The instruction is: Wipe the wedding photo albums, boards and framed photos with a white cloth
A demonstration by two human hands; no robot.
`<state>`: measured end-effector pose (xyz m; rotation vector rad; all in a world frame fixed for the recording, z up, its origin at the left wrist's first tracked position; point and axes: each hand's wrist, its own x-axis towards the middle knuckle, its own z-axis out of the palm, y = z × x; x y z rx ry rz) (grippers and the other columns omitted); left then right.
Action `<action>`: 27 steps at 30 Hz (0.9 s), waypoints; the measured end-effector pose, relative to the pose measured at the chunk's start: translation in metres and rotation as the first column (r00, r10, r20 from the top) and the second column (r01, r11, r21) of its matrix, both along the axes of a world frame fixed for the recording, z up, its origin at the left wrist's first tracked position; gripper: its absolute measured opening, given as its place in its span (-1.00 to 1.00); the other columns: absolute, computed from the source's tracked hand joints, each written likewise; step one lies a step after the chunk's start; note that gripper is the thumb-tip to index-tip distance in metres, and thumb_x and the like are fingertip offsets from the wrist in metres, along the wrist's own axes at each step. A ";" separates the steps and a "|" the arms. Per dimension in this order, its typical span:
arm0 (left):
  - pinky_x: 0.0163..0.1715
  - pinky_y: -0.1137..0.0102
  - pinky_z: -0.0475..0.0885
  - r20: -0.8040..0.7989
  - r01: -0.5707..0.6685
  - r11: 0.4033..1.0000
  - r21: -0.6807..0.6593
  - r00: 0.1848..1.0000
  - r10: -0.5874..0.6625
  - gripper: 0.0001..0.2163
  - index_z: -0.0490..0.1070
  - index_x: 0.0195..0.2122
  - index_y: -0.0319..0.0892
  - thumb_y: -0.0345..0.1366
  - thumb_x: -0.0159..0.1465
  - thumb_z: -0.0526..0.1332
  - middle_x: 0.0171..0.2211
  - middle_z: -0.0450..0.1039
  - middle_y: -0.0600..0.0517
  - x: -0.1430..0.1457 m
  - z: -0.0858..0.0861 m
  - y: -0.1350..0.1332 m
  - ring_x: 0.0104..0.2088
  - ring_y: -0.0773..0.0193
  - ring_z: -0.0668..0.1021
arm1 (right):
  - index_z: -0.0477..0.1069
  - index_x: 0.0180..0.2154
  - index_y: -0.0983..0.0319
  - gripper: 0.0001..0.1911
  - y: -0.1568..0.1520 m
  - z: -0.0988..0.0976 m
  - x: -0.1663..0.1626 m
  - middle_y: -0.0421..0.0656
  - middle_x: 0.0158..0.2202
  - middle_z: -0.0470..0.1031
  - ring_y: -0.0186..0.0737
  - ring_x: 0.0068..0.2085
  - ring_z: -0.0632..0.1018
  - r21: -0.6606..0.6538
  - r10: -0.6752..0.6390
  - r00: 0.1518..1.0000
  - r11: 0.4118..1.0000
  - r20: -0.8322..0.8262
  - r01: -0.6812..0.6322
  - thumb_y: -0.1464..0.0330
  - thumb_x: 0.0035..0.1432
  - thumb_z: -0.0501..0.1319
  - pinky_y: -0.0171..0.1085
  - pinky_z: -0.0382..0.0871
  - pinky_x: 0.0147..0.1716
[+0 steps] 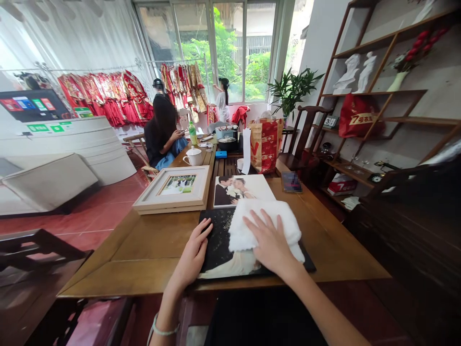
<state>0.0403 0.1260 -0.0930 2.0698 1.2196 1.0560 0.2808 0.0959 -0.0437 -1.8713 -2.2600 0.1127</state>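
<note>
A dark photo panel (219, 245) lies flat at the table's near edge, with a pale dress printed on its lower part. Over its right half is a folded white towel (234, 228). My right hand (272, 240) presses flat on the towel, fingers spread. At the panel's left edge rests my left hand (194, 250), its fingers stretched out and holding nothing. Just beyond the panel is a pale wedding photo print (259, 185), partly covered by the towel. To the left sit stacked light wooden picture frames (173, 209), the top one showing a couple outdoors.
Farther along the wooden table (144, 245) stand a lidded white cup (193, 156), a green bottle (192, 133) and a red-and-brown paper bag (266, 146). A phone-like dark item (291, 182) lies at right. One person (162, 129) sits at left; another (222, 103) stands by the window.
</note>
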 end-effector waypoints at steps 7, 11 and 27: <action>0.33 0.13 0.05 -0.004 -0.016 1.000 -0.006 1.000 0.016 -0.62 0.32 0.19 -0.06 -0.33 0.41 -0.06 0.32 0.16 -0.01 0.001 0.001 0.000 0.35 0.17 0.16 | 0.06 0.30 0.01 0.03 -0.063 0.002 -0.004 -0.31 0.40 -0.06 -0.11 0.39 -0.12 -0.051 0.398 0.909 0.912 -0.125 -0.406 0.55 -0.31 0.05 0.16 -0.44 0.30; 0.34 0.13 0.02 -0.003 -0.001 1.000 -0.021 1.000 0.001 -0.61 0.30 0.21 -0.07 -0.33 0.41 -0.08 0.33 0.14 -0.02 0.001 0.003 -0.002 0.36 0.19 0.13 | 0.15 0.27 0.04 -0.01 -0.043 0.002 0.024 -0.32 0.36 0.06 -0.17 0.38 -0.02 -0.045 0.234 0.967 0.970 -0.101 -0.240 0.57 -0.31 0.02 0.10 -0.33 0.32; 0.34 0.13 0.01 0.001 -0.001 1.000 -0.015 1.000 0.001 -0.61 0.30 0.21 -0.05 -0.33 0.41 -0.07 0.33 0.14 -0.01 0.000 0.003 -0.002 0.36 0.19 0.14 | 0.11 0.29 0.09 -0.03 -0.011 -0.011 0.051 -0.23 0.38 0.03 -0.06 0.38 -0.04 0.046 0.095 0.995 0.994 0.006 -0.095 0.64 -0.23 0.01 0.19 -0.23 0.29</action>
